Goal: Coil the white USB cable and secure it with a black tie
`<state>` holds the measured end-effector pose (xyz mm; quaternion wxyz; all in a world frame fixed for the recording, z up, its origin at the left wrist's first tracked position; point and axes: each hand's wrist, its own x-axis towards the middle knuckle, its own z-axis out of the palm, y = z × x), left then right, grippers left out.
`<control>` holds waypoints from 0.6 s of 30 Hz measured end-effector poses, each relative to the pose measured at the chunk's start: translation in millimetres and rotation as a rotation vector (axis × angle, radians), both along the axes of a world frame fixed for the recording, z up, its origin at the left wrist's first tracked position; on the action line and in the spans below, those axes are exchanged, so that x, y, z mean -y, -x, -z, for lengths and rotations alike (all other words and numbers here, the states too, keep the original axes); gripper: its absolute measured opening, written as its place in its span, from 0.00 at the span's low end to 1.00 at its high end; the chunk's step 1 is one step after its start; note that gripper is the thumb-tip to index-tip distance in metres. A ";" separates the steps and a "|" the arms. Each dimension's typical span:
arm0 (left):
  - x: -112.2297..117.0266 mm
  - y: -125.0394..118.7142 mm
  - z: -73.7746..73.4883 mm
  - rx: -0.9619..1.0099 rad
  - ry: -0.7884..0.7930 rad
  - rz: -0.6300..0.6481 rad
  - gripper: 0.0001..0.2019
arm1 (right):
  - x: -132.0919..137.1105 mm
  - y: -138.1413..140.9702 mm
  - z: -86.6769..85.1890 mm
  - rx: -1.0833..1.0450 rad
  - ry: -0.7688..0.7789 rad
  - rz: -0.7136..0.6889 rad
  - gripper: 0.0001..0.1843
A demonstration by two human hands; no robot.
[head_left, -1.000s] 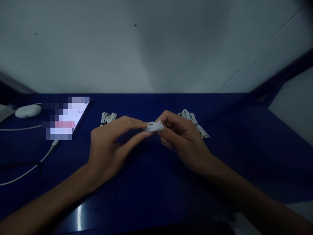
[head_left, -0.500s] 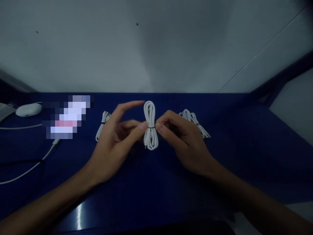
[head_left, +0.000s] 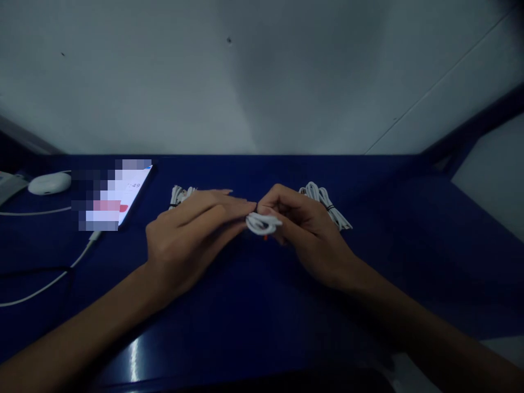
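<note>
A small coiled white cable (head_left: 262,223) with a dark tie sits between my two hands above the dark blue table (head_left: 254,305). My left hand (head_left: 192,232) reaches in from the left and its fingertips pinch the coil's left side. Fingers of my right hand (head_left: 305,229) are curled on the coil from the right. The coil lies almost edge-on to me, so only a flat bunch of loops shows. A tiny orange spot shows just under it.
Another tied white cable bundle (head_left: 325,203) lies behind my right hand, and a third bundle (head_left: 180,195) peeks out behind my left. A lit phone (head_left: 118,196) with a charging cable (head_left: 49,281) lies at the left, beside a white earbud case (head_left: 49,183). A pale wall (head_left: 262,76) closes the back.
Half a second ago the coil stood upright, face-on, pinched at its tie. Now it is turned flat and lower, and my left fingers have closed over it.
</note>
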<state>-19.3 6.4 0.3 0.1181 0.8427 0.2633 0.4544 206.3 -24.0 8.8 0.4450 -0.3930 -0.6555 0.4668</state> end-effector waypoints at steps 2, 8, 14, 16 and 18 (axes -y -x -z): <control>4.7 -2.5 -2.6 0.056 0.200 -0.054 0.13 | 1.3 0.9 -1.5 0.071 -0.053 0.037 0.12; 8.3 -14.4 -10.1 0.379 0.888 -0.007 0.04 | 2.6 3.4 1.3 0.259 -0.332 0.135 0.12; 3.9 -13.7 -5.9 0.531 1.250 0.157 0.05 | -1.2 3.5 10.2 0.344 -0.595 0.178 0.14; 4.2 -12.9 -5.6 0.538 1.271 0.188 0.05 | -0.9 3.5 10.6 0.316 -0.551 0.168 0.12; 4.8 -12.7 -6.4 0.545 1.231 0.200 0.05 | 0.4 3.6 10.2 0.278 -0.458 0.156 0.10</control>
